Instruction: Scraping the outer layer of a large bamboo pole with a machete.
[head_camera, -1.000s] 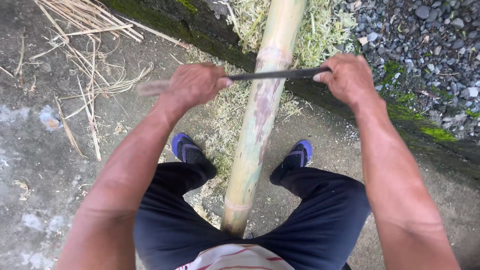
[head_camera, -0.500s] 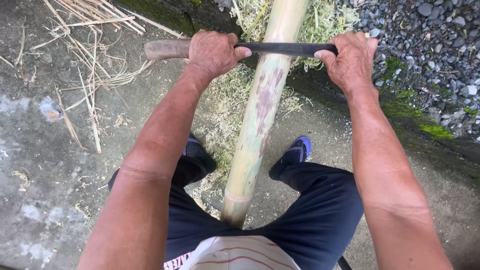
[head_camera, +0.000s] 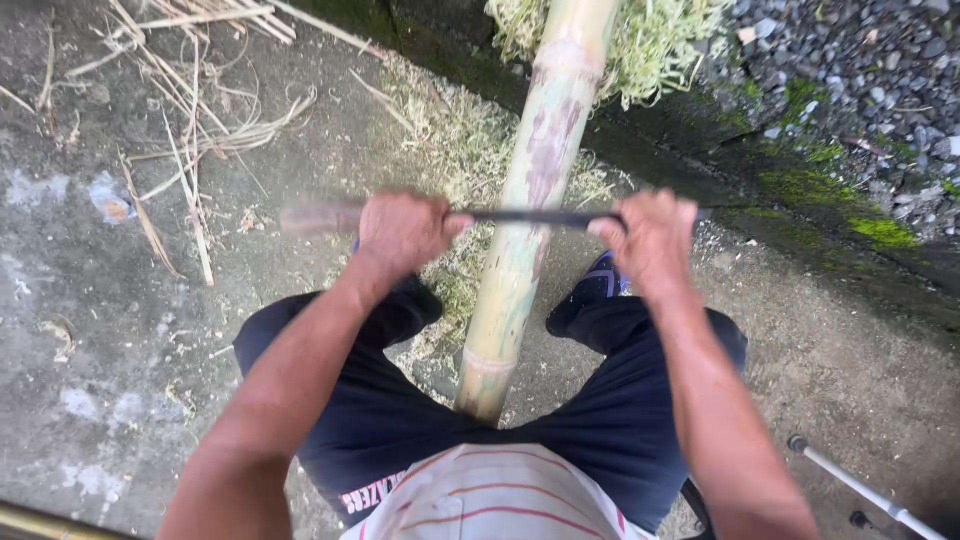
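Left hand: the left hand (head_camera: 400, 232) is wrapped tight round the knife's wooden handle.
Right hand: the right hand (head_camera: 652, 238) is clenched on the blade's far end.
Knife: the dark blade (head_camera: 520, 217) lies crosswise, touching the bamboo pole.
Bamboo pole: the bamboo pole (head_camera: 530, 200) slants between the knees over concrete ground (head_camera: 120, 330), with shavings (head_camera: 450, 150) beside it.

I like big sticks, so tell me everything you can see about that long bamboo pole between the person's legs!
The bamboo pole is thick, round and pale yellow-green, with purplish patches and ring-like joints. It lies slanted, its cut end between the knees, its far end out of view past a pile of green shavings. A dark blade lies across it, gripped by the left hand and right hand.
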